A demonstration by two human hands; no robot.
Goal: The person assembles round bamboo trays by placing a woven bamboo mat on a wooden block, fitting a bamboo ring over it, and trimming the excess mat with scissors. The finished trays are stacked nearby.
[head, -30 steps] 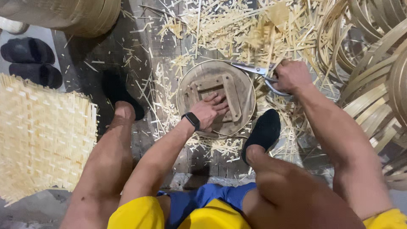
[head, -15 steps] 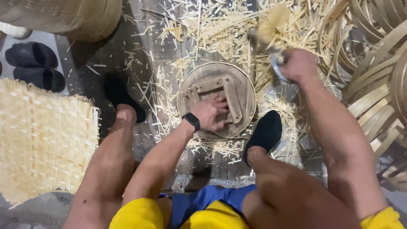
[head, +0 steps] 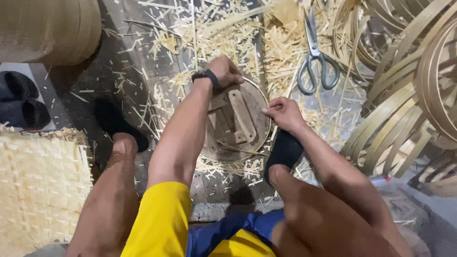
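Observation:
A round wooden disc (head: 240,124) with nailed cross battens and a thin bamboo rim lies on the plank floor between my feet. My left hand (head: 223,70), with a black wristband, grips the disc's far edge. Fingers of my right hand (head: 282,111) pinch the rim at its right side. Grey-handled scissors (head: 315,61) lie loose on the floor beyond my right hand, blades pointing away.
Bamboo shavings (head: 209,28) litter the floor. Coiled bamboo hoops (head: 409,81) pile up at the right. A woven bamboo mat (head: 38,185) lies at the left, black slippers (head: 21,100) above it, and a round basket (head: 47,28) at top left.
My right hand set the scissors down on the floor and came back to the disc's right rim. My left hand moved from the disc's middle to its far edge.

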